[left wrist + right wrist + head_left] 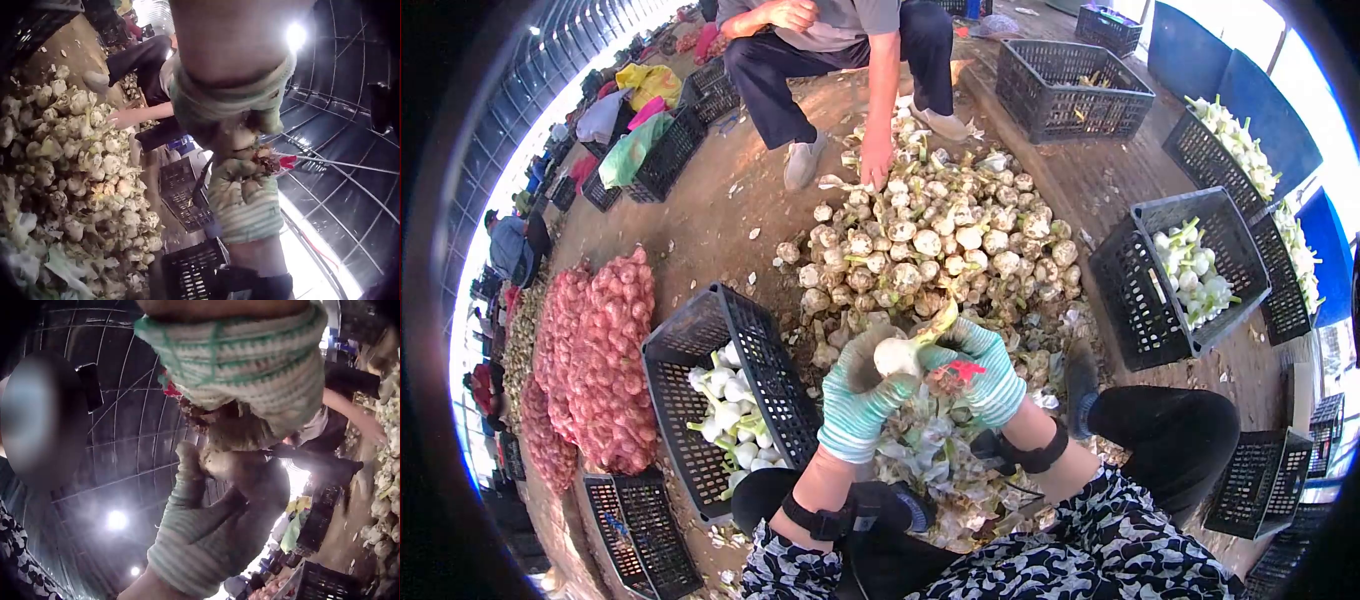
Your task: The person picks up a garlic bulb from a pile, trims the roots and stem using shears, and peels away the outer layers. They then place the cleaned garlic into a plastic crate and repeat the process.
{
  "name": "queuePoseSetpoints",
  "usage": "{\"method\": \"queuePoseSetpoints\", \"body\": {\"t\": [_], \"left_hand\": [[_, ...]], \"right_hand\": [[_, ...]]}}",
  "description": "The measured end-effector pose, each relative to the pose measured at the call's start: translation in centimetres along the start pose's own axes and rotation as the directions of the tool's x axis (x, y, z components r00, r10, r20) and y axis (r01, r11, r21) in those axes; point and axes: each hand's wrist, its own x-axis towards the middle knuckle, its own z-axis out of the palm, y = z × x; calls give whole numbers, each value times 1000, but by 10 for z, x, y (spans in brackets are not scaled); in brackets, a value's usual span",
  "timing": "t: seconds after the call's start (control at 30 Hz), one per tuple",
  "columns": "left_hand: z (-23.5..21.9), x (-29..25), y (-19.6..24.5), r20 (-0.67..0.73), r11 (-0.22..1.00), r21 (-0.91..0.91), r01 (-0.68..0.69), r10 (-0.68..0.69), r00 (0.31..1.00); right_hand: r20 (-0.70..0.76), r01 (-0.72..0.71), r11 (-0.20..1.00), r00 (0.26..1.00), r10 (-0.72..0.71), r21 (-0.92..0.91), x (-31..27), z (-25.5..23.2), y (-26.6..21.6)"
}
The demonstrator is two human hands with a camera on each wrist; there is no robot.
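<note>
In the head view, my gloved left hand (856, 390) holds a pale garlic bulb (896, 357) in curled fingers. A yellowish-green stalk (940, 322) rises from the bulb between both hands. My gloved right hand (988, 378) is close against the bulb, its fingers curled at the stalk and brown dry skin. A bright red strip (962, 370) sticks out by the right palm; I cannot tell what it belongs to. The bulb (219, 464) also shows between both gloves in the right wrist view. Beyond the hands lies a heap of unpeeled garlic (940, 240).
Left of me, a black crate (662, 350) holds white garlic; another such crate (1135, 310) stands right. Red net sacks (605, 350) lie further left. Loose peelings (930, 455) cover the ground between my feet. Opposite, a seated person's hand (877, 160) reaches into the heap.
</note>
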Motion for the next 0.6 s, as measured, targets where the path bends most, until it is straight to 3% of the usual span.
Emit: {"method": "queuePoseSetpoints", "body": {"t": [0.03, 0.07, 0.13, 0.17, 0.2, 0.27, 0.3, 0.33, 0.4, 0.43, 0.47, 0.5, 0.53, 0.57, 0.6], "left_hand": [[0, 0, 0, 1, 1000, 1, 1, -1, 1000], [-1, 0, -1, 3, 998, 52, -42, 42, 999], [1, -1, 2, 4, 992, 99, -83, 83, 996], [3, -2, 7, -6, 1000, -10, 16, -16, 1000], [3, -2, 11, -1, 987, -117, 113, -114, 994], [0, -1, 8, 6, 994, -79, 81, -80, 997], [-1, -2, 6, -3, 988, -122, 94, -95, 995], [-1, -3, 5, -11, 980, -166, 108, -112, 994], [3, -1, 5, -16, 958, -256, 126, -135, 991], [4, 0, 5, -19, 930, -342, 137, -152, 988], [6, 0, 4, -17, 930, -341, 138, -153, 988], [7, 1, 3, -57, 935, -322, 151, -178, 982], [8, 1, 2, -98, 938, -304, 164, -202, 974], [6, 3, -11, -167, 997, 64, -44, 54, 984], [24, -3, 3, -95, 986, -4, -168, 167, 981]], "right_hand": [[79, -184, 973, 982, 174, 139, 1, -9, -1], [78, -183, 973, 982, 173, 141, 5, -13, 1], [346, -380, 727, 915, 207, 571, 12, -15, -1], [126, 58, 998, 991, -54, -28, 3, -8, 4], [126, 57, 998, 991, -53, -28, 3, -6, 2], [123, -197, 883, 980, 159, 427, 6, -3, -3], [75, -58, 994, 996, 51, 95, 3, 1, -3], [74, -58, 994, 996, 51, 97, 1, 4, -7], [86, 130, 916, 991, -105, -378, -3, 7, -14], [44, 76, 961, 997, -67, -266, -4, 6, -11], [43, 77, 961, 997, -68, -265, 0, 1, -7], [121, -111, 978, 989, 90, 179, 5, -8, -2], [257, -309, 766, 947, 193, 564, 10, -15, 3], [255, -306, 766, 948, 191, 565, 11, -18, 9], [133, -227, 814, 974, 183, 535, 13, -18, 14]]}}
